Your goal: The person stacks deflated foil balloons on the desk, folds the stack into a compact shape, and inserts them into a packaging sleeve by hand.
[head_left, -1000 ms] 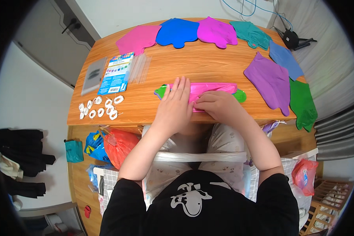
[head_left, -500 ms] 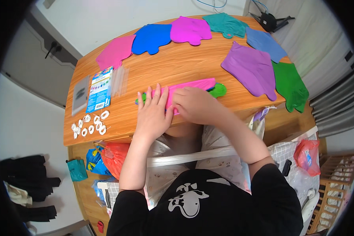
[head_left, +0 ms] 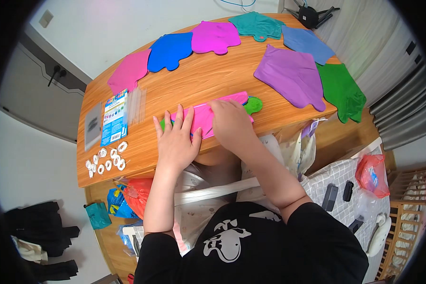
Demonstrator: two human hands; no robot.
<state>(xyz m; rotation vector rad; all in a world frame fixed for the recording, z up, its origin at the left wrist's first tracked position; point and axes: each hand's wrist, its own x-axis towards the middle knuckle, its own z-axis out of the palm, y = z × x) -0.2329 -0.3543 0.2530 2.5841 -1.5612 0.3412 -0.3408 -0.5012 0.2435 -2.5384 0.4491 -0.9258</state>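
A bright pink folded sheet [head_left: 203, 119] lies near the table's front edge, on top of other thin coloured layers. A green rounded end [head_left: 254, 104] sticks out at the right, and a bit of green also shows at the left. My left hand [head_left: 177, 144] rests flat on the sheet's left part with its fingers spread. My right hand [head_left: 233, 124] is curled, its knuckles at the sheet's middle near the far edge. Its fingertips are hidden, so I cannot tell whether they pinch the sheet or only press on it.
Flat coloured pieces with rounded tabs, including a purple one [head_left: 293, 78] and a green one [head_left: 343, 92], line the far and right sides. At the left lie a blue printed card [head_left: 114, 120], clear thin sticks [head_left: 137, 105], a clear bag [head_left: 93, 127] and white string coils [head_left: 113, 154].
My right hand has moved across the pink sheet from its near side toward its far edge. My left hand stays flat on it. The whole view has shifted slightly.
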